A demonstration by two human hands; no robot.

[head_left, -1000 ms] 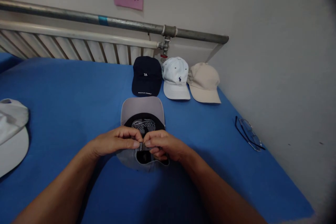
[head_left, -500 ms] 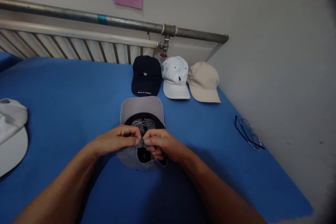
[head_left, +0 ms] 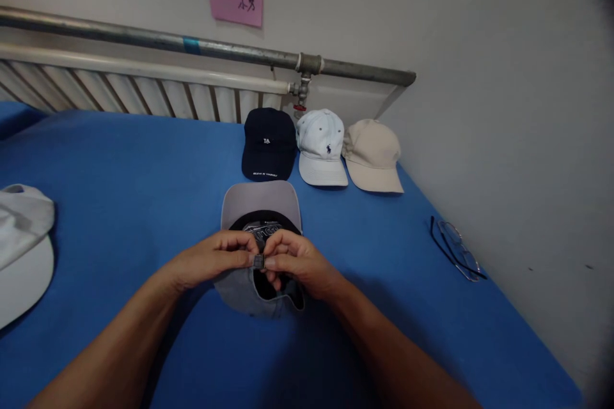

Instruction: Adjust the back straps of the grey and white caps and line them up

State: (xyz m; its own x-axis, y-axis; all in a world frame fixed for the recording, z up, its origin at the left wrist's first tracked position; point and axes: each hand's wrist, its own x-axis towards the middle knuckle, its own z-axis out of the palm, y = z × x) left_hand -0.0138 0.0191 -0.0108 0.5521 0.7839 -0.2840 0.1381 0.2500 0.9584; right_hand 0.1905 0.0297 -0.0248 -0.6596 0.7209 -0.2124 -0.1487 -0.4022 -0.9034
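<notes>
A grey baseball cap point(head_left: 261, 198) lies upside down on the blue surface, its brim pointing away from me and its dark inside showing. At its back, my left hand point(head_left: 215, 257) pinches one side of the strap by a small buckle point(head_left: 259, 261). My right hand point(head_left: 300, 262) grips the strap just right of that buckle, thumb and forefinger together. The two hands' fingertips nearly meet. Parts of the strap are hidden behind the fingers.
Behind the grey cap sit a navy cap point(head_left: 268, 147), a white cap point(head_left: 322, 147) and a beige cap point(head_left: 374, 156) in a row. Another white cap point(head_left: 23, 255) is at the left edge. Eyeglasses point(head_left: 458, 249) lie right, near the wall. A radiator point(head_left: 158, 96) and pipe point(head_left: 240, 53) run behind.
The view has tipped up slightly, so everything sits a little lower. My right fingers have shifted a bit at the strap, and the buckle shows more clearly between the hands.
</notes>
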